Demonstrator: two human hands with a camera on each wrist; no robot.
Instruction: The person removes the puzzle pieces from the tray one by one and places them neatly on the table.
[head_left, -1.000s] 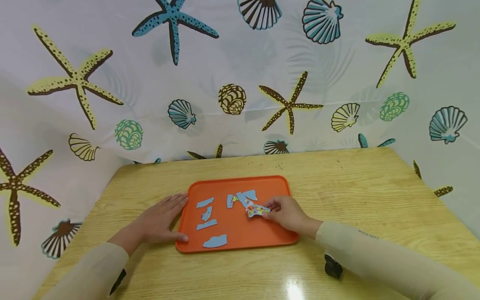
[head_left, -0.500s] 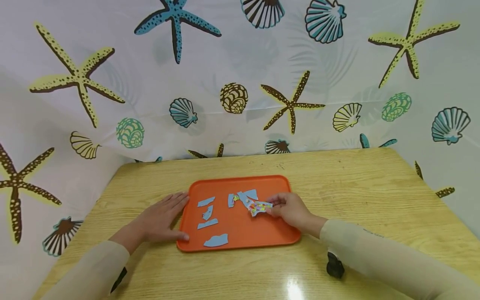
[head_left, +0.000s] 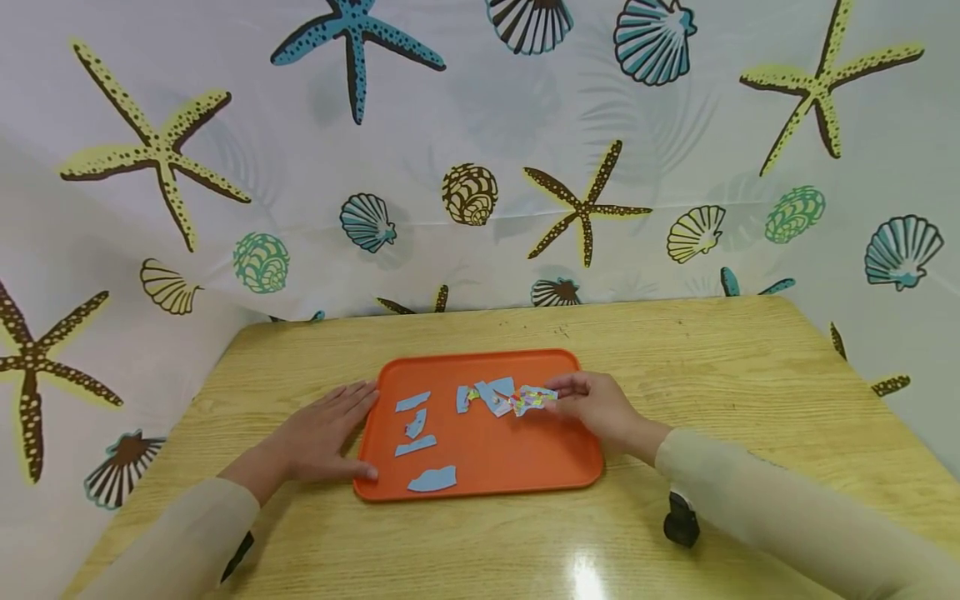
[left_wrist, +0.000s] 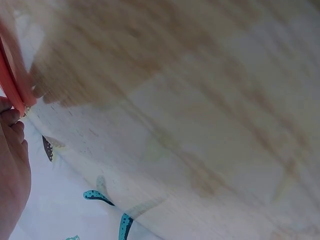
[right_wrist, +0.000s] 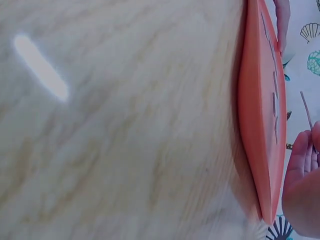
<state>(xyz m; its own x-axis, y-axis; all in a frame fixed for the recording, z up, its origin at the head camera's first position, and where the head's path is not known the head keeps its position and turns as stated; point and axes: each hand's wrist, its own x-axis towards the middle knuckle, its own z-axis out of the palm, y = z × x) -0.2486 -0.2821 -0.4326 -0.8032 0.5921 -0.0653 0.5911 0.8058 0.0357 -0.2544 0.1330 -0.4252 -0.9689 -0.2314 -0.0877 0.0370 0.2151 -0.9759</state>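
Note:
My right hand [head_left: 606, 410] pinches a torn paper piece [head_left: 531, 399] with a many-coloured pattern and a pale blue edge. In the right wrist view this paper shows edge-on [right_wrist: 306, 107], lifted above the orange tray [head_left: 498, 458]. Fingers spread, my left hand [head_left: 318, 437] rests along the tray's left rim, and the left wrist view catches its fingertips at that rim [left_wrist: 12, 82]. Joined or overlapping blue pieces [head_left: 491, 396] lie near the tray's back, just left of the held one. Whether the held piece touches them is unclear.
On the tray's left side lie a blue strip [head_left: 413, 402], a small printed scrap [head_left: 416, 423] and another strip [head_left: 416, 446]. A larger blue scrap [head_left: 432, 479] is near the front rim. The wooden table [head_left: 450, 550] meets a shell-patterned cloth [head_left: 480, 267] behind.
My right hand has moved back and slightly right, carrying the colourful paper piece away from the tray's middle and turning it. The left hand stays at the rim.

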